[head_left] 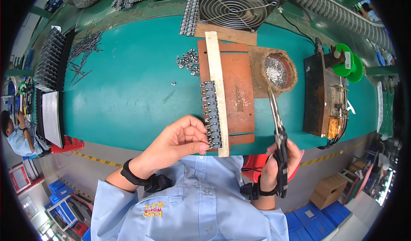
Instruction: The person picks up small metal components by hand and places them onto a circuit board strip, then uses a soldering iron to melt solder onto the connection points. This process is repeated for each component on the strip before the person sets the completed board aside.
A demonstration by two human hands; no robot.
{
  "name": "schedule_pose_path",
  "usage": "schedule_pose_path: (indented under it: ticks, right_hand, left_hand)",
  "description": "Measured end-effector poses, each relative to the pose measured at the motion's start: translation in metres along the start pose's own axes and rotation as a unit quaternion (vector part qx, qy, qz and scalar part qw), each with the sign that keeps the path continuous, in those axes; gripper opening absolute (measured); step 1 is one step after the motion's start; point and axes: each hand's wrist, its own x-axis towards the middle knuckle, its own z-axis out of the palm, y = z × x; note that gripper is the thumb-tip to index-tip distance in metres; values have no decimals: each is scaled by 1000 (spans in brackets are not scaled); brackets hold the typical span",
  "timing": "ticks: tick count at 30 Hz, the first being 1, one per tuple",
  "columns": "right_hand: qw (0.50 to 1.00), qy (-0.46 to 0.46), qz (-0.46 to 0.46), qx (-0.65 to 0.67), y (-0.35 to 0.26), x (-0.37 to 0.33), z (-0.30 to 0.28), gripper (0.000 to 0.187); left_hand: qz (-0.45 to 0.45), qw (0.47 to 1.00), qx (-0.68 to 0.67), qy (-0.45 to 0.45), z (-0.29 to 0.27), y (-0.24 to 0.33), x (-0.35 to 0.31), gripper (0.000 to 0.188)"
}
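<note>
Head view: a teal work mat (128, 112) covers the bench. Near its middle lies a reddish-brown board (239, 91), crossed lengthwise by a pale bar (218, 82). The circuit board strip (211, 114) is located along the left edge of this bar. The left hand (177, 138) grasps the near end of the strip with thumb and fingers. The right hand (269, 173) is clenched around the black handle of a soldering iron (279, 140); the iron points away from the person, its tip at the near rim of a round pot (292, 71) containing silvery bits. Whether tip and rim touch cannot be told. A fan (233, 9) with a wire guard stands beyond the board. To the right are a dark metal unit (314, 95) and a green spool (357, 69). Small metal parts (188, 62) lie loose left of the board; thin dark strips (83, 54) are heaped at the mat's far left, beside a black rack (50, 56). Room: grey floor (100, 168) with yellow-and-black marking tape, blue boxes (310, 217) and a cardboard carton (327, 191) at lower right, and a co-worker (21, 140) in light blue at far left.
</note>
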Motion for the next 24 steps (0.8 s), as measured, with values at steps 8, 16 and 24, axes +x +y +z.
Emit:
schedule_pose_path:
  ticks: [8, 16, 24]
  right_hand:
    - [956, -183, -200, -109, -21, -5, -32, 42]
    - [949, -230, -178, -122, -29, -9, -26, 33]
    - [946, -248, -171, -119, -28, -8, -27, 34]
  left_hand:
    - [9, 1000, 11, -16, -4, -1, 2, 18]
    - [15, 1000, 13, -25, -4, -1, 2, 17]
    - [17, 999, 18, -26, -4, -3, 2, 17]
